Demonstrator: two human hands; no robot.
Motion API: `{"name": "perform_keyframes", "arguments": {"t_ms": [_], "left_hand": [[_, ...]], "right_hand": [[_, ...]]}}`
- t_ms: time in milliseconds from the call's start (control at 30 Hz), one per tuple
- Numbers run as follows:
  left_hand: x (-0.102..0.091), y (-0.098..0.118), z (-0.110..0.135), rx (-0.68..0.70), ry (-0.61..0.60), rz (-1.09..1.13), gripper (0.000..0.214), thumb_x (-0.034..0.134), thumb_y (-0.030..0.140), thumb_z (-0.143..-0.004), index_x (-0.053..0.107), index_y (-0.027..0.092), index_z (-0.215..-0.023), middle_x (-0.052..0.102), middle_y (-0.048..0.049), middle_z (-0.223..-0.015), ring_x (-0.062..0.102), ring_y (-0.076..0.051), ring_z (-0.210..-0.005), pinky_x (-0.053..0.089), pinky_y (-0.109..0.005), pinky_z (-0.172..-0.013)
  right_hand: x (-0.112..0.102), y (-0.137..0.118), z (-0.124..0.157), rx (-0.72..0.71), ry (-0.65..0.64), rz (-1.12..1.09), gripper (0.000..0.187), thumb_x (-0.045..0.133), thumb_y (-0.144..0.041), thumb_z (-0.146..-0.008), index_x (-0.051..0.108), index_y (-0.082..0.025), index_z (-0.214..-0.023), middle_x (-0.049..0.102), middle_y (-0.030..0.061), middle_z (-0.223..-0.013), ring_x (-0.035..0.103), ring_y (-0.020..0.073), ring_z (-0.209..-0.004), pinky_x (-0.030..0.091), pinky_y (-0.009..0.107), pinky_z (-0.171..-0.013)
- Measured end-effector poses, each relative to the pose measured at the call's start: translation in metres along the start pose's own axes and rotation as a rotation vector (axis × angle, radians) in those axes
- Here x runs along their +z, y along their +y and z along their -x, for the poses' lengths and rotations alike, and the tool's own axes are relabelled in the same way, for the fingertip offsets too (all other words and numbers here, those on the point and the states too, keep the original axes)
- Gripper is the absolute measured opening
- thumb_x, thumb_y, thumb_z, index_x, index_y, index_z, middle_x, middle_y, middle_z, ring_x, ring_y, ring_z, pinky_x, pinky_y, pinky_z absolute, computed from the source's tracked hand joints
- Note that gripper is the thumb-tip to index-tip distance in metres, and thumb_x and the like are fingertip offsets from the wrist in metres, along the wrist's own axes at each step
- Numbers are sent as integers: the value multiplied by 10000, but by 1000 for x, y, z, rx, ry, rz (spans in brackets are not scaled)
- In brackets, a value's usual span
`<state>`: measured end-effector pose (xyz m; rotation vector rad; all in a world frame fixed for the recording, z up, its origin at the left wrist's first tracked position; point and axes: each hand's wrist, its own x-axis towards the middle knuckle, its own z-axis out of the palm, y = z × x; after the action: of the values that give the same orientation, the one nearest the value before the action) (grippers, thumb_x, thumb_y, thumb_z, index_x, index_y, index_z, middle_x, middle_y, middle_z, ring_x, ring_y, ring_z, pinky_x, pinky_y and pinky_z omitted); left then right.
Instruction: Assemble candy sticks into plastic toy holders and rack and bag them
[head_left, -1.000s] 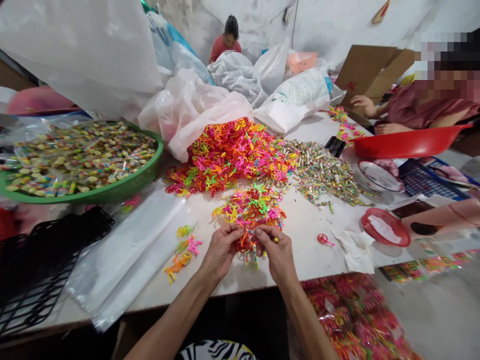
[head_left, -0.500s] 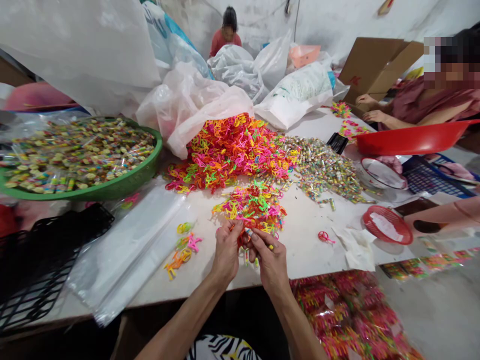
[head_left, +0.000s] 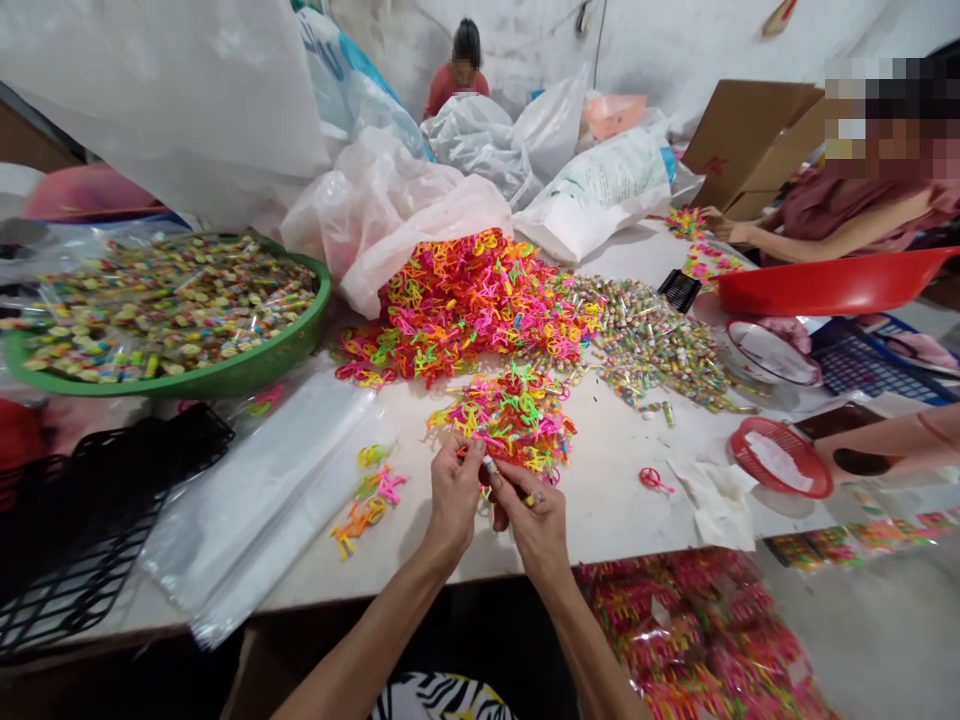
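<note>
Across the white desk [head_left: 615, 500], neon plastic charms [head_left: 510, 425] are lying heaped just beyond the left hand [head_left: 454, 495] and right hand [head_left: 536, 515], both working low beside them — likely keeping pieces within reach — their fingers [head_left: 501, 480] pinching narrowly on a small wrapped candy [head_left: 491, 465].

On the work table [head_left: 622, 500], a heap of plastic toy pieces [head_left: 469, 305] is placed, and a pile of small wrapped sweets [head_left: 649, 345] is lying to its right. A basin [head_left: 319, 310] of packets [head_left: 165, 310] is set to its left, and plastic bags [head_left: 472, 160] are piled behind the heap.
</note>
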<state>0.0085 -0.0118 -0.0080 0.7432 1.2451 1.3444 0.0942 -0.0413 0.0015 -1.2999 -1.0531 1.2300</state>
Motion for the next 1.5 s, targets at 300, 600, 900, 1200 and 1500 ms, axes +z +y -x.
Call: {"name": "perform_keyframes", "arguments": {"t_ms": [300, 600, 900, 1200, 1500], "left_hand": [[3, 18, -12, 129, -118, -113, 200, 550, 342, -758, 488, 187, -649, 455, 37, -549, 422, -95, -505, 339, -214, -501], [-19, 30, -82, 407, -58, -647, 217, 415, 252, -826, 579, 195, -958, 609, -53, -944, 554, -159, -855, 417, -260, -752], [-29, 59, -184, 384, 103, -892, 240, 648, 171, -606, 635, 184, -845, 632, -93, -882, 511, -295, -979, 330, -385, -848], [-61, 62, -161, 318, 153, -585, 488, 545, 321, -718, 527, 147, -1174, 644, -58, -853, 568, -200, -817, 403, -305, -720], [-82, 41, -66, -118, -164, 139, 207, 691, 131, -529, 586, 137, -707, 650, -22, -778, 575, -97, -648, 454, -227, -634]], "right_hand": [[-10, -18, -14, -56, -101, 50, 204, 644, -335, -722, 711, -191, -850, 549, -22, -514, 432, 78, -367, 350, 208, -354], [-38, -4, -65, -374, 52, 584, 244, 484, -354, -837, 669, -212, -908, 649, 51, -851, 587, 184, -757, 461, 300, -680], [-58, -28, -91, -410, 354, 1234, 302, 429, -313, -851, 551, -181, -1093, 537, 146, -1104, 566, 224, -804, 403, 305, -606], [-19, -22, -56, 59, -78, 128, 264, 616, -415, -678, 529, -193, -793, 410, -76, -502, 349, 82, -410, 274, 207, -408], [17, -8, -40, 79, -140, -21, 308, 574, -434, -757, 567, -156, -626, 378, -62, -501, 315, 45, -403, 244, 184, -375]]}}
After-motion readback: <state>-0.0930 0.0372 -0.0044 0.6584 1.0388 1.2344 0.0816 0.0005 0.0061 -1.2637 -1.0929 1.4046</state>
